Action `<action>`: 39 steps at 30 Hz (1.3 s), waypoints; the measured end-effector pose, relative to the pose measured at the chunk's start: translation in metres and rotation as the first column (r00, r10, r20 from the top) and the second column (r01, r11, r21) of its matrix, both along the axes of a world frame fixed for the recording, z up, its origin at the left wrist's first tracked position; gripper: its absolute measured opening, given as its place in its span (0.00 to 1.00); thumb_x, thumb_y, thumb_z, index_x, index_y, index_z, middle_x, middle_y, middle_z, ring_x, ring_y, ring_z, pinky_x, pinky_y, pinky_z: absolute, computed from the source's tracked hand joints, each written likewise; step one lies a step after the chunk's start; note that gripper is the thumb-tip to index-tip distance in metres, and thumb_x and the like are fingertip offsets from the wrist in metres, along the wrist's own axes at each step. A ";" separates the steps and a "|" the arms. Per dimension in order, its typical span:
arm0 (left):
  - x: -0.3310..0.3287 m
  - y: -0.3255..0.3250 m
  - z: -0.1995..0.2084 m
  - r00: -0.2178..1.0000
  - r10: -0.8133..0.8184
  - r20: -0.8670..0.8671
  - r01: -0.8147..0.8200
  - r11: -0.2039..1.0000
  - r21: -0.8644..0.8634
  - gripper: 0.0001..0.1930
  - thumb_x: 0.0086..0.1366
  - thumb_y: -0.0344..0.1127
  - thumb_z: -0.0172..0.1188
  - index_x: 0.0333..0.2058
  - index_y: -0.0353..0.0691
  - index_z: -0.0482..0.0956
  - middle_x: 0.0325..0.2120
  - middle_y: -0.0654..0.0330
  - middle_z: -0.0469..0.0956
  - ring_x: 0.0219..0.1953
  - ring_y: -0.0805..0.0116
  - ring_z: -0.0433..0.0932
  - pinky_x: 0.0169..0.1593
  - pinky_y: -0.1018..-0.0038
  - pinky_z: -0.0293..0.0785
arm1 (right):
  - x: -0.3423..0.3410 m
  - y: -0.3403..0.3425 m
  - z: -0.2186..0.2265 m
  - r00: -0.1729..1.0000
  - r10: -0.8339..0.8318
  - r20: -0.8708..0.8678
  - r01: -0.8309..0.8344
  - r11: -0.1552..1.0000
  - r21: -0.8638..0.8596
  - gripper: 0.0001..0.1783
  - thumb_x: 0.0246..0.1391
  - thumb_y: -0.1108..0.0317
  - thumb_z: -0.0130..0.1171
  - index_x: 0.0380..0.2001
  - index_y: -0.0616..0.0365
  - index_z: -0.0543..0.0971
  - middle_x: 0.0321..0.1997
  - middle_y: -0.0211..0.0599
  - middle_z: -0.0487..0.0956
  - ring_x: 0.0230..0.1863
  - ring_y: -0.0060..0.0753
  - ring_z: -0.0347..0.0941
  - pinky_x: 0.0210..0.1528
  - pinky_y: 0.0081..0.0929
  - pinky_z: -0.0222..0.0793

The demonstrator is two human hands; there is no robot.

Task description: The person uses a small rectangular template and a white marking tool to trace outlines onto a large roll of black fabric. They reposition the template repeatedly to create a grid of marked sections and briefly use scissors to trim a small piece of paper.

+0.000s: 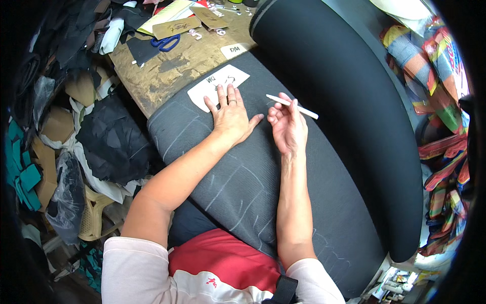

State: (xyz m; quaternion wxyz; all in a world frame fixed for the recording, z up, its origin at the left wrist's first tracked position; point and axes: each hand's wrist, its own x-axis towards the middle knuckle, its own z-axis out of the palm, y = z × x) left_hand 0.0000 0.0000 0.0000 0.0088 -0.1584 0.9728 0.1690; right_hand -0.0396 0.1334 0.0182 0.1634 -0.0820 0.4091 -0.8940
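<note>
Dark grey fabric [324, 197] lies across the table before me, marked with several pale chalk outlines along its left side. On its far left part rests a white card pattern piece [202, 92] with handwriting on it. My left hand [230, 115] lies flat with fingers spread, its fingertips pressing on the pattern's near edge. To the right, my right hand [291, 124] is turned palm up above the fabric. Between its thumb and fingers it pinches a white marking pencil [305, 111], whose pointed tip faces the pattern. The tip is apart from the fabric.
A large black fabric roll [349, 96] borders the right side. On the wooden table [147, 88] lie blue-handled scissors [166, 43], brown card pieces [177, 27] and a smaller white pattern [234, 50]. Fabric scraps [114, 137] and a beige plastic stool [94, 213] fill the left; colourful bundles [445, 167] stand right.
</note>
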 end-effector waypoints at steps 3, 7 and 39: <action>0.000 -0.004 -0.002 1.000 -0.015 0.016 0.015 1.000 0.007 0.45 0.60 0.59 0.50 0.64 0.29 0.48 0.67 0.45 0.40 0.69 0.45 0.33 0.62 0.35 0.27 | -0.004 -0.029 0.015 0.985 0.108 -0.131 -0.069 0.959 0.274 0.14 0.61 0.66 0.52 0.40 0.69 0.76 0.27 0.33 0.75 0.25 0.21 0.70 0.26 0.16 0.65; 0.001 -0.007 -0.007 0.999 -0.037 -0.040 0.037 0.999 -0.006 0.38 0.60 0.55 0.52 0.64 0.43 0.52 0.66 0.45 0.41 0.68 0.42 0.33 0.61 0.32 0.28 | -0.006 -0.074 0.019 0.881 0.334 -0.335 -0.015 0.728 0.686 0.09 0.52 0.71 0.60 0.34 0.65 0.79 0.28 0.34 0.78 0.28 0.19 0.72 0.33 0.19 0.70; -0.008 -0.009 -0.041 0.984 -0.160 -0.080 0.155 0.986 -0.067 0.32 0.60 0.59 0.50 0.49 0.33 0.72 0.58 0.46 0.60 0.63 0.52 0.53 0.57 0.47 0.51 | -0.042 -0.150 0.040 0.353 0.931 -0.096 0.013 0.098 0.995 0.06 0.40 0.73 0.65 0.26 0.59 0.82 0.25 0.37 0.82 0.30 0.30 0.78 0.37 0.26 0.73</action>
